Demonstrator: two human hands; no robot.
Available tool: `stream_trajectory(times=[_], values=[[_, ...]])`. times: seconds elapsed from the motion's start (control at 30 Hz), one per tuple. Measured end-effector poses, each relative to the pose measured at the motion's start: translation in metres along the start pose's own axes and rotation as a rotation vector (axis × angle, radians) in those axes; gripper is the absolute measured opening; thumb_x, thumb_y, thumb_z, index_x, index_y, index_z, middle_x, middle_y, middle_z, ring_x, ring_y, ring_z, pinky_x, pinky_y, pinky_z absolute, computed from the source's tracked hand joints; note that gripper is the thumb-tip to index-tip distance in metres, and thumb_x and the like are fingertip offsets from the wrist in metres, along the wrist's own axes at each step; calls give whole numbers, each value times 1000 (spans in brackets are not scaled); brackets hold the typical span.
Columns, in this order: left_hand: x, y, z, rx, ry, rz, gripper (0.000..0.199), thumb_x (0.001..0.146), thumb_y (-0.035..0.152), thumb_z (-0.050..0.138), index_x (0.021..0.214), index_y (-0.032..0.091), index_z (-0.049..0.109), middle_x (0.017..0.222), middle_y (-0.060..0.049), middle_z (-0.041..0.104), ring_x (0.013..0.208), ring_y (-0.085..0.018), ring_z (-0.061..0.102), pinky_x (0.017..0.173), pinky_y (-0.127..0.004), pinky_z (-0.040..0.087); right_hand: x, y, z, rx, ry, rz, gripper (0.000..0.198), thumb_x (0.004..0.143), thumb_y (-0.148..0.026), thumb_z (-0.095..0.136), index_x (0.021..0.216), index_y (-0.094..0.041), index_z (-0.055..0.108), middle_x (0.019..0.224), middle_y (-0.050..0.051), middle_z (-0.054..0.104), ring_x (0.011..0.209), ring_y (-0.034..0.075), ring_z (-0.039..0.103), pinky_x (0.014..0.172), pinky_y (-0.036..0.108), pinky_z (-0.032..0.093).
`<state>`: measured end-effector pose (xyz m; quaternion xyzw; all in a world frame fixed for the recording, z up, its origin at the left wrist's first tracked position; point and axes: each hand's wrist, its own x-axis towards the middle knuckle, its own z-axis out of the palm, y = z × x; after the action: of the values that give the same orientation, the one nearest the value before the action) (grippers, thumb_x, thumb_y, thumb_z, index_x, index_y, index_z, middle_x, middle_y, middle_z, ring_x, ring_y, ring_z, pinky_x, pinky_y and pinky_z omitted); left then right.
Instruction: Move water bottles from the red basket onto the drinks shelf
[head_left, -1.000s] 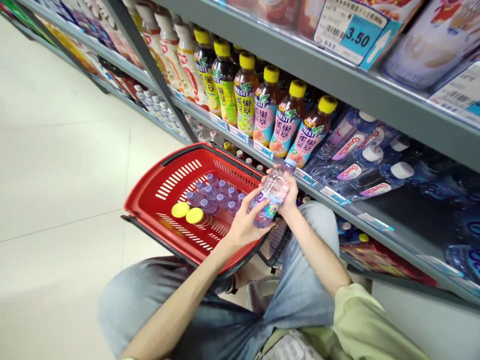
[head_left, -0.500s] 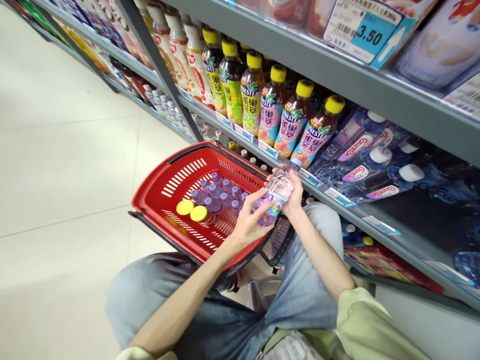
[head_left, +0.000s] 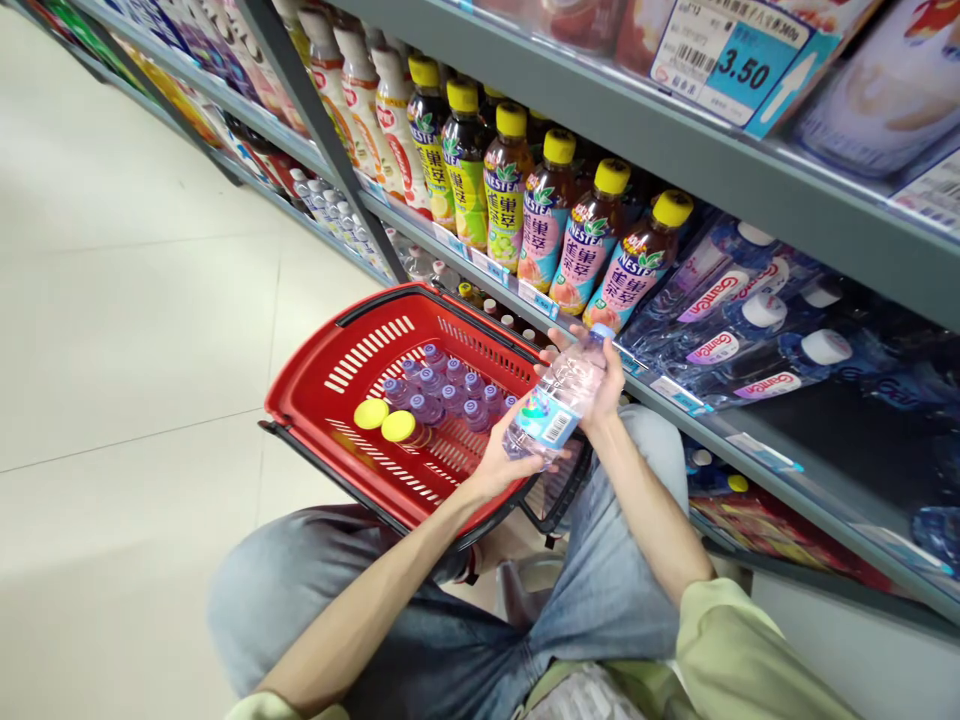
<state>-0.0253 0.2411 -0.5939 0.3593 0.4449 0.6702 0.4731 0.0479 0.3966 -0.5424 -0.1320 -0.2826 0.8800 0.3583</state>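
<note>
A clear plastic water bottle (head_left: 564,388) with a pale blue cap lies tilted across both hands, its barcode facing up. My left hand (head_left: 495,468) is around the lower end, thumb below the label. My right hand (head_left: 606,392) supports the cap end from behind, its fingertips showing past the bottle's far side. Under and left of the hands is a red shopping basket (head_left: 300,385). Several small bottles with purple caps (head_left: 452,400) stand in it, beside two yellow-capped containers (head_left: 399,427).
Along the grey shelf edge (head_left: 720,425) stand several Nestea bottles (head_left: 581,250) with yellow caps. Ganten water bottles (head_left: 757,325) lie stacked to their right. A price tag (head_left: 739,65) hangs on the upper shelf. My bent knees flank the basket, and pale floor tiles (head_left: 135,340) lie left.
The bottle has been turned about its length, so its barcode now faces up. My left fingers have moved from its top side to underneath. The right fingers have spread apart.
</note>
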Motion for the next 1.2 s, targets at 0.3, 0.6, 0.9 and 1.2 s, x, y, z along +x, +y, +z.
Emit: stream_trajectory(times=[0.3,0.6,0.9,1.2], values=[[-15,-22,2,-695,-219,-432,89,67,86,68,111,9,72,74,-10,75,41,-18,61,35,-24,43,-1,-3,-5,-9,19,-22,36,79,-57,69,89,-23,63,95,3,77,75,21,73,85,50,64],[-23,-26,5,-945,-207,-514,91,83,88,44,92,2,72,45,3,49,29,-7,30,34,-20,29,0,6,-8,-131,-63,-52,30,79,-49,70,78,-22,58,80,1,70,71,22,71,79,45,63],[-15,-11,13,-967,44,-584,79,84,80,50,105,6,70,65,-6,66,46,-12,50,39,-20,38,6,6,-11,-146,-148,-97,34,80,-53,73,78,-22,61,76,-1,66,75,21,71,82,42,63],[19,-17,16,-753,679,-507,27,93,27,44,92,16,68,83,-6,74,71,-20,71,62,-31,61,-12,4,-3,-860,-321,-171,42,86,-63,70,92,-21,70,97,5,75,97,24,72,95,38,57]])
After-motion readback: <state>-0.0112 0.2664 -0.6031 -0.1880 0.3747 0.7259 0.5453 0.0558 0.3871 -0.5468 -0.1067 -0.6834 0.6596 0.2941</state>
